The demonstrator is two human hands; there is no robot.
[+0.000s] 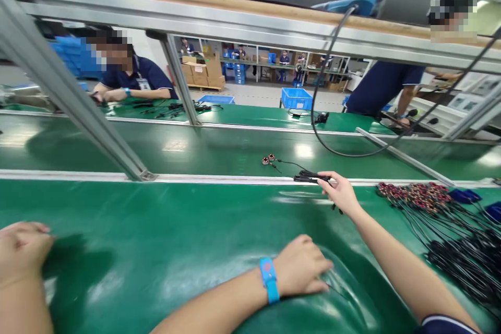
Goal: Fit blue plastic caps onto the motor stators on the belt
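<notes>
My right hand (340,192) reaches out to the white strip (235,180) between the two green surfaces. It is closed around a folded bundle of black cable (307,175). One thin lead runs from the bundle to two small round red-and-copper parts (268,159) over the farther green surface. My left hand (303,267), with a blue wristband (269,279), rests low over the near green mat (156,229). Its fingers are bent and apart from the thumb, and I see no object in them. A thin dark line shows beside its thumb; I cannot make out what it is.
Many black cables (462,255) with round red-and-copper ends (418,195) lie piled at the right. Another person's hand (25,245) is at the left edge. Metal posts (78,78) and a hanging black cable (319,120) stand before me. Two co-workers sit or stand across.
</notes>
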